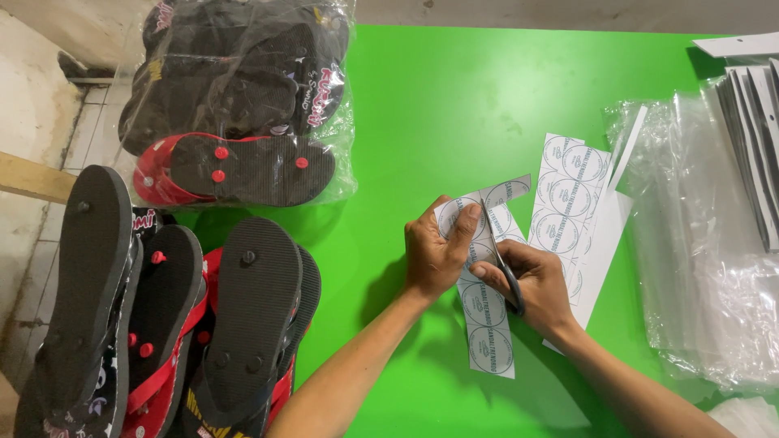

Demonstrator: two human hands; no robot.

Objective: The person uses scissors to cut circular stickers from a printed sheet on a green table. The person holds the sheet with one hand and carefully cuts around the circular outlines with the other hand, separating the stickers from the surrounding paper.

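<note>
My left hand (434,251) pinches the upper part of a white strip of round stickers (485,328) that lies on the green table (422,105). My right hand (531,284) grips grey scissors (503,259), whose blades run up across the strip between my two hands. A cut piece of the strip (507,191) curls away at the top. More sheets of round stickers (568,195) lie just to the right of my hands.
A clear bag of black and red flip-flops (243,97) sits at the table's far left. Loose flip-flops (162,324) are stacked sole-up at the near left. Clear plastic bags (706,243) and white card strips (755,122) cover the right side.
</note>
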